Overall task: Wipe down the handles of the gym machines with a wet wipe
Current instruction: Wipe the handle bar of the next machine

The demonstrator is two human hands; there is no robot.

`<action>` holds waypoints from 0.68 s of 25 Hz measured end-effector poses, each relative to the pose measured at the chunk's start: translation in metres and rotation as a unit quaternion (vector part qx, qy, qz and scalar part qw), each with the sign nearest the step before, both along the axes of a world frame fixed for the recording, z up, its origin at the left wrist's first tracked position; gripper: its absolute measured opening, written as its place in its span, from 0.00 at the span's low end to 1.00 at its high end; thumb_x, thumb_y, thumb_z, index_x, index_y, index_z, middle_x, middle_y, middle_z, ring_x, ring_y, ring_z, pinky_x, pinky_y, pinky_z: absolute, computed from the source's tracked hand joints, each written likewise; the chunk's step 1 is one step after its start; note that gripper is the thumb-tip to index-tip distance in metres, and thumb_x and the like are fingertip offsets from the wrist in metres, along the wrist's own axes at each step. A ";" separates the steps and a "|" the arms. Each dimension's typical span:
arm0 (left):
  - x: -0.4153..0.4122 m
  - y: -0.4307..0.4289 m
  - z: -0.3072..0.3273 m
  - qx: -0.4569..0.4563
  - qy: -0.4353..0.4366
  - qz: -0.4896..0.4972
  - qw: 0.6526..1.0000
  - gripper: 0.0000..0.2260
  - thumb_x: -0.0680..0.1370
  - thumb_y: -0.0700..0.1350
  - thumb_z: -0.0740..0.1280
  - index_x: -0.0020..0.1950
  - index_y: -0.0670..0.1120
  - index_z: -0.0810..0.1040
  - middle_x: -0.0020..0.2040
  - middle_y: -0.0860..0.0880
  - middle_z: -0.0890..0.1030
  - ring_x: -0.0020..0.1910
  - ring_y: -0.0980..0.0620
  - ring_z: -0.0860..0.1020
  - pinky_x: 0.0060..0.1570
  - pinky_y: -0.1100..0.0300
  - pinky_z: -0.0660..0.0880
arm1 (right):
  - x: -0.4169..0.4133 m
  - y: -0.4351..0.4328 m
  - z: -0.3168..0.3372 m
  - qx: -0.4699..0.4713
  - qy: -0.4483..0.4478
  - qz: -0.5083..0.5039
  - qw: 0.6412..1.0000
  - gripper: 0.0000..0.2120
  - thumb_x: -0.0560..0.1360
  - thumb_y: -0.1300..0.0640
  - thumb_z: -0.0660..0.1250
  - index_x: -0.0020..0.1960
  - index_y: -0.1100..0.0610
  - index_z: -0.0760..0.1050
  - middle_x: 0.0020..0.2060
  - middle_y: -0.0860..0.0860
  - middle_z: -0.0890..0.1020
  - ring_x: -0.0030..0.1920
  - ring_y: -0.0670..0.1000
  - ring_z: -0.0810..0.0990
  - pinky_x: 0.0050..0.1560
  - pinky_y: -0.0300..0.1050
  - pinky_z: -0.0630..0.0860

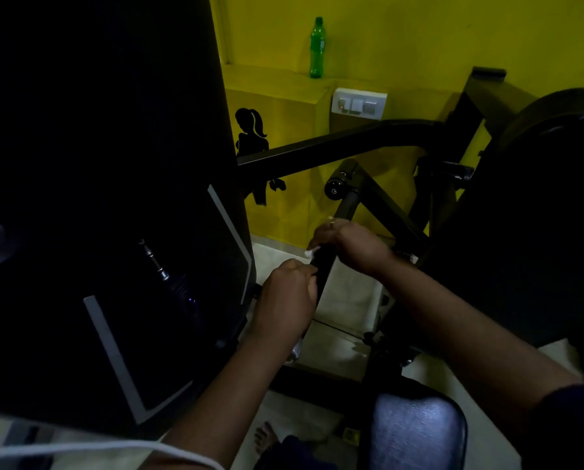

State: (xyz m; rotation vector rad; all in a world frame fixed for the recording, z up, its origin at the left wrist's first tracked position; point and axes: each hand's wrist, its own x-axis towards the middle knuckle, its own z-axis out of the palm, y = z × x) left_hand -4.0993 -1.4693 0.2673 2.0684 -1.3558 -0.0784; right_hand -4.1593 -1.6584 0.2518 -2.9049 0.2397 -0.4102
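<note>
Head view, dim light: I read the right hand (348, 244) curled over the handle (346, 206), a black bar on the machine. It presses a white wipe (308, 253) against the bar, a scrap of which shows at the fingertips; the hand is blurred. The left hand (287, 296) sits just below on the same bar, fingers curled round it. A green bottle (316, 47) stands upright on the yellow ledge (273, 74) behind, with a switch plate (358, 102) lower right of it.
</note>
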 end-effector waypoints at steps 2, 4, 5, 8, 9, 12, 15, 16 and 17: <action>0.001 -0.001 -0.001 0.003 0.002 -0.002 1.000 0.12 0.78 0.38 0.62 0.58 0.41 0.82 0.51 0.42 0.80 0.47 0.45 0.79 0.48 0.50 0.77 | -0.006 0.016 -0.018 0.007 -0.130 -0.104 0.986 0.19 0.67 0.73 0.66 0.51 0.55 0.83 0.50 0.53 0.84 0.53 0.54 0.77 0.50 0.42 0.71; 0.001 -0.004 -0.001 0.017 0.001 -0.001 1.000 0.13 0.79 0.39 0.61 0.59 0.42 0.81 0.52 0.43 0.80 0.48 0.46 0.79 0.49 0.50 0.76 | -0.013 0.048 -0.040 0.049 -0.248 -0.181 0.950 0.16 0.69 0.70 0.68 0.52 0.55 0.83 0.51 0.52 0.84 0.53 0.53 0.76 0.49 0.34 0.66; 0.001 -0.005 0.000 0.024 0.001 0.001 1.000 0.13 0.79 0.39 0.60 0.60 0.43 0.80 0.52 0.43 0.80 0.48 0.46 0.79 0.50 0.50 0.76 | -0.017 0.063 -0.051 0.078 -0.284 -0.205 0.933 0.16 0.70 0.69 0.69 0.54 0.55 0.83 0.52 0.52 0.84 0.53 0.53 0.77 0.50 0.30 0.64; 0.000 -0.006 0.002 0.038 -0.013 0.002 0.999 0.14 0.80 0.40 0.59 0.61 0.44 0.80 0.52 0.44 0.80 0.47 0.48 0.78 0.48 0.54 0.76 | -0.020 0.079 -0.065 0.105 -0.331 -0.245 0.905 0.18 0.71 0.69 0.69 0.58 0.55 0.82 0.54 0.54 0.83 0.53 0.53 0.78 0.54 0.28 0.65; 0.000 -0.007 0.002 0.039 -0.020 0.000 0.999 0.14 0.80 0.40 0.59 0.60 0.43 0.80 0.51 0.44 0.80 0.46 0.48 0.78 0.47 0.54 0.76 | -0.014 0.073 -0.063 0.121 -0.339 -0.265 0.895 0.19 0.70 0.69 0.68 0.58 0.55 0.82 0.53 0.54 0.83 0.53 0.54 0.79 0.54 0.27 0.65; 0.001 -0.008 0.001 0.040 -0.025 -0.006 0.999 0.13 0.79 0.38 0.59 0.58 0.40 0.81 0.50 0.41 0.80 0.46 0.44 0.79 0.45 0.51 0.76 | 0.010 0.064 -0.052 0.200 -0.401 -0.359 0.819 0.18 0.71 0.69 0.68 0.56 0.52 0.83 0.51 0.51 0.85 0.51 0.50 0.82 0.52 0.26 0.69; 0.001 -0.009 0.000 0.037 -0.015 -0.008 0.999 0.14 0.80 0.39 0.59 0.61 0.40 0.79 0.52 0.41 0.80 0.47 0.43 0.79 0.46 0.51 0.76 | 0.017 0.101 -0.054 0.423 -0.442 -0.472 0.635 0.12 0.77 0.61 0.67 0.58 0.50 0.81 0.50 0.48 0.85 0.46 0.44 0.82 0.47 0.39 0.78; 0.000 -0.009 0.001 0.038 -0.010 -0.008 0.999 0.14 0.80 0.40 0.58 0.62 0.40 0.79 0.53 0.41 0.80 0.48 0.44 0.79 0.47 0.52 0.76 | 0.016 0.117 -0.054 0.510 -0.443 -0.474 0.565 0.11 0.77 0.59 0.67 0.58 0.51 0.81 0.49 0.48 0.85 0.46 0.44 0.83 0.48 0.42 0.79; 0.000 -0.009 0.001 0.040 -0.008 -0.009 0.999 0.14 0.81 0.40 0.58 0.62 0.41 0.79 0.53 0.41 0.80 0.48 0.44 0.79 0.46 0.53 0.75 | 0.016 0.125 -0.055 0.588 -0.445 -0.455 0.499 0.09 0.77 0.58 0.67 0.56 0.52 0.82 0.47 0.49 0.85 0.46 0.46 0.83 0.48 0.44 0.80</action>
